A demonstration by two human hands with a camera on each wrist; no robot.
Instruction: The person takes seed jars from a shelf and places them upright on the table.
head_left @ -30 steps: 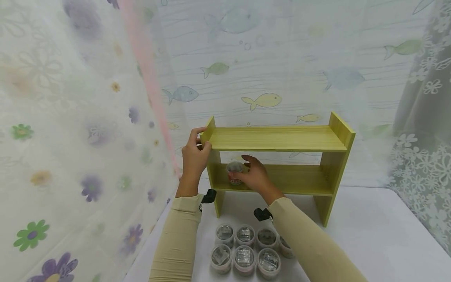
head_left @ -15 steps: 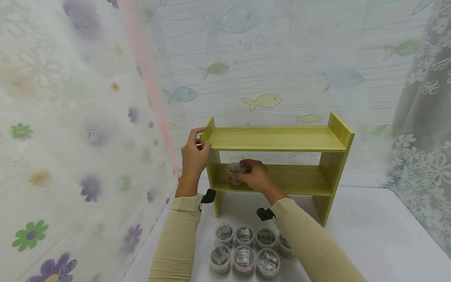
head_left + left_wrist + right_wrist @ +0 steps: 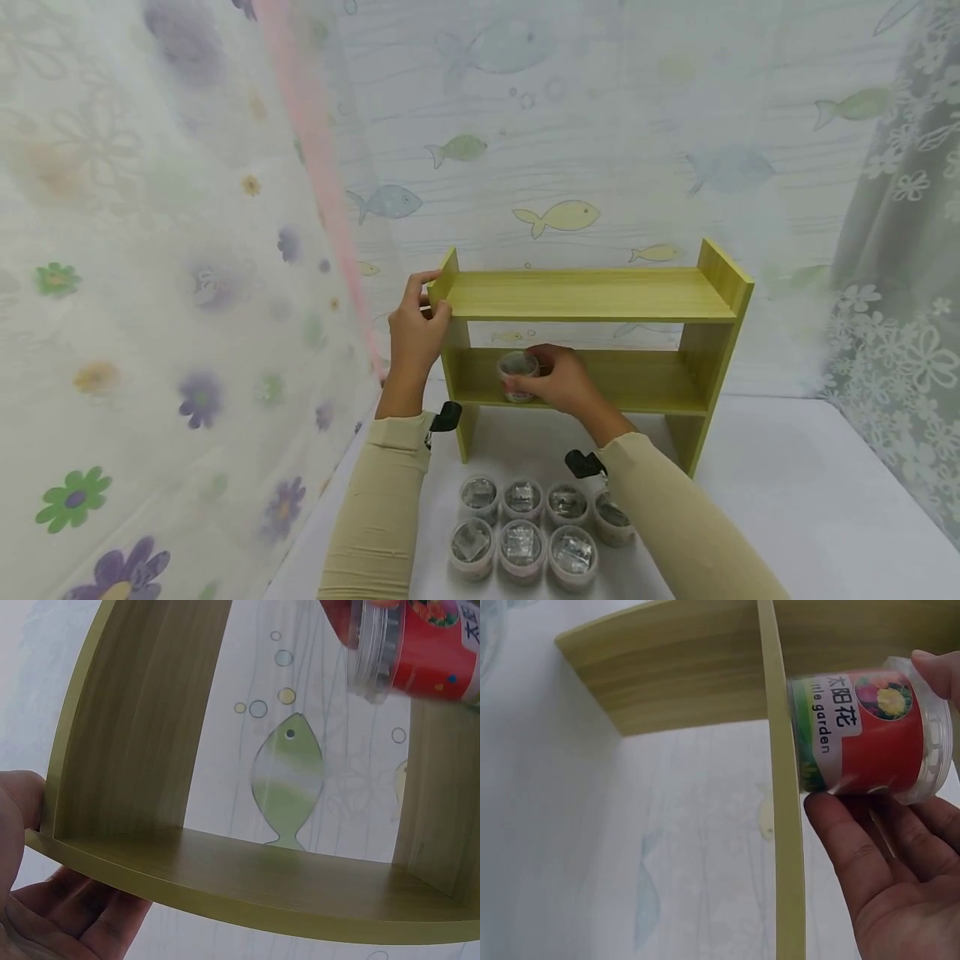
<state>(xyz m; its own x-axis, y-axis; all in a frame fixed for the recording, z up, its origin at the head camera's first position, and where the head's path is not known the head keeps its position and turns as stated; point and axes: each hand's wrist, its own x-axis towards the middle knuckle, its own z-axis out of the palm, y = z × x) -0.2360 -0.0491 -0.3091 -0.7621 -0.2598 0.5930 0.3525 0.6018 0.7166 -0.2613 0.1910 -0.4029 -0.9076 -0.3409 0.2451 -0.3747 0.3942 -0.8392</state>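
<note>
My right hand (image 3: 564, 380) holds a small clear plastic jar (image 3: 517, 379) between thumb and fingers, over the left part of the middle shelf board. In the right wrist view the jar (image 3: 881, 735) shows a red label reading "little garden" with flower pictures, and its base is beside the board's front edge (image 3: 784, 787). Whether it touches the board I cannot tell. My left hand (image 3: 418, 333) grips the upper left side panel of the yellow-green wooden shelf (image 3: 585, 296). In the left wrist view, the left hand's fingers (image 3: 94, 907) reach round that panel.
Several similar lidded jars (image 3: 520, 546) stand in two rows on the white table (image 3: 810, 492) before the shelf, some close to the right forearm. The shelf's right side panel (image 3: 720, 333) rises on the far side. Patterned curtains (image 3: 600, 125) hang behind and at the left.
My right hand's fingers have drawn in around the jar, and both have shifted rightward along the middle shelf. The left hand keeps its hold on the side panel.
</note>
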